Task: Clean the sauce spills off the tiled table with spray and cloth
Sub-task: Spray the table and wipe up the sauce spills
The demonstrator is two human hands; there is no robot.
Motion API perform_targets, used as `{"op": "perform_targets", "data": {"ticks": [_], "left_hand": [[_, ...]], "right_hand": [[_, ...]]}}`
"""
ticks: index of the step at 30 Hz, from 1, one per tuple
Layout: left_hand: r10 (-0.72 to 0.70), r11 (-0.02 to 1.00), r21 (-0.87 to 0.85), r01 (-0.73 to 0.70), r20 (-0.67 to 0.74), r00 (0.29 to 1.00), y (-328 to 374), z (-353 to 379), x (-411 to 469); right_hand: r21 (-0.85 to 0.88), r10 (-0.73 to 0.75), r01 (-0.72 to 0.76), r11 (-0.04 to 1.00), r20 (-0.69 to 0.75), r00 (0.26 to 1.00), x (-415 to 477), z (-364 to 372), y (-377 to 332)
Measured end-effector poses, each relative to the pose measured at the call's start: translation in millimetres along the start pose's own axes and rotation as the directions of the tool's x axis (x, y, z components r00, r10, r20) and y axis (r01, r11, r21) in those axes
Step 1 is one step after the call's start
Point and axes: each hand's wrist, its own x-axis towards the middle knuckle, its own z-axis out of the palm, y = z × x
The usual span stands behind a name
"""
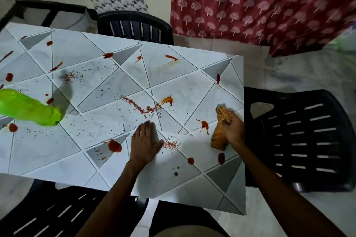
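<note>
Head view: both forearms reach forward over the tiled counter. Left hand lies flat, palm down, fingers straight, just beside a patch of red flakes. Right hand sits near the right edge, fingers curled round a folded orange cloth that touches the counter. Sauce spills dot the tiles. Green spray bottle, blurred, is at far left, well apart from both hands
</note>
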Motion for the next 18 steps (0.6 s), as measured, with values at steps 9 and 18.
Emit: {"op": "perform_targets", "data": {"ticks": [9,18], "left_hand": [[0.015,0.988,-0.144,-0.049,-0.231,0.973,-35.3,-19.5,10.5],[-0.172,0.985,-0.052,0.164,-0.242,0.955,-163.6,-49.7,43.8]], "right_hand": [[-0.031,-0.194,0.200,0.979,0.141,0.971,1.9,106.0,-103.0],[0.040,-0.395,0.404,0.914,0.321,0.861,-24.0,249.2,-221.7]]}}
